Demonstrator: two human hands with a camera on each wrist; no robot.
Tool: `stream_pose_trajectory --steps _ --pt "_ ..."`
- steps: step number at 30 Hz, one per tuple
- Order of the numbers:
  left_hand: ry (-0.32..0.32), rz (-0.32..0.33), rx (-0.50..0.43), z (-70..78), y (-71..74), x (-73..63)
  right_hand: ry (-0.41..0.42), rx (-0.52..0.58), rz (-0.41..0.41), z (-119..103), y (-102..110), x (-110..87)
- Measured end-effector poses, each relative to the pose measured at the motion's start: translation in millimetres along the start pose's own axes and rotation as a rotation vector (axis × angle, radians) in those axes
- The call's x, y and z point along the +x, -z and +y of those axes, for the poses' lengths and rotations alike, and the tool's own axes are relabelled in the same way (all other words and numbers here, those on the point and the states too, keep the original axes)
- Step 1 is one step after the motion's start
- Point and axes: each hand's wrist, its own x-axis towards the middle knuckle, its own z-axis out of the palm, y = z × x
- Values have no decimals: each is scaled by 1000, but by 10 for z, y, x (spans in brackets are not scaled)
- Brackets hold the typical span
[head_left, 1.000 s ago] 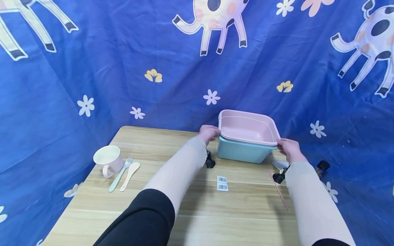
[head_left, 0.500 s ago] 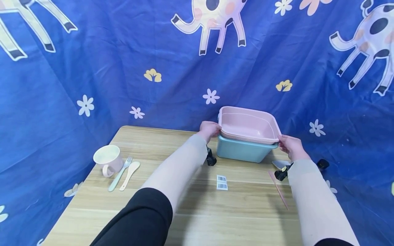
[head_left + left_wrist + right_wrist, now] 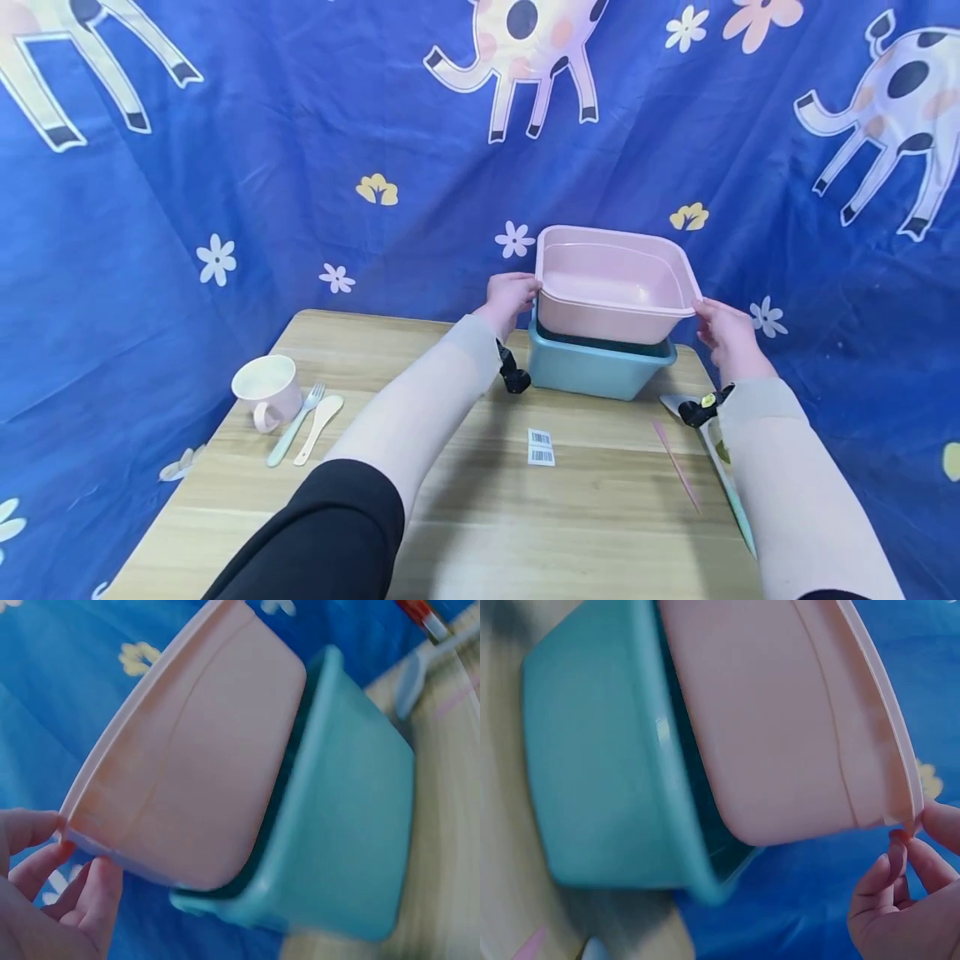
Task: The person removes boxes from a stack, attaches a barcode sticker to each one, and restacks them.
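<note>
Pink basin (image 3: 618,327): held by its rim at the mouth of the teal basin (image 3: 600,373); you couldn't tell whether they touched.
Left hand (image 3: 510,298): your thumb and fingers pinched the near left corner of the pink rim.
Right hand (image 3: 729,335): yours pinched the near right corner likewise.
Step between the basins: you seemed midway through parting them.
Next lift: it probably called for an even, level rise until the pink base cleared the teal rim.
Teal basin: upright on the wooden table (image 3: 585,525), against the blue cloth (image 3: 375,100).
Tabletop nearby: barcode label (image 3: 541,447) in front, pink stick (image 3: 677,467) to your right.
Far left: mug (image 3: 266,390), fork (image 3: 296,427), spoon (image 3: 318,429).
</note>
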Motion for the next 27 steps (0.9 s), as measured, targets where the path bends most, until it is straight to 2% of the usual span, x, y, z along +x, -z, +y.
stream_pose_trajectory --steps 7,12,19,23,27 --pt "-86 -3 -136 336 96 -56 83 44 12 -310 -133 -218" --pt "-142 22 -200 591 320 -71 153 67 -11 -479 -361 -420" --pt "-191 94 -292 849 920 -127 240 113 -103 -577 -940 -634" --pt "-199 153 -297 877 1339 -154 209 153 -190 -523 -1292 -742" --pt "-207 216 -247 840 1763 -208 211 135 -228 -356 -1690 -861"
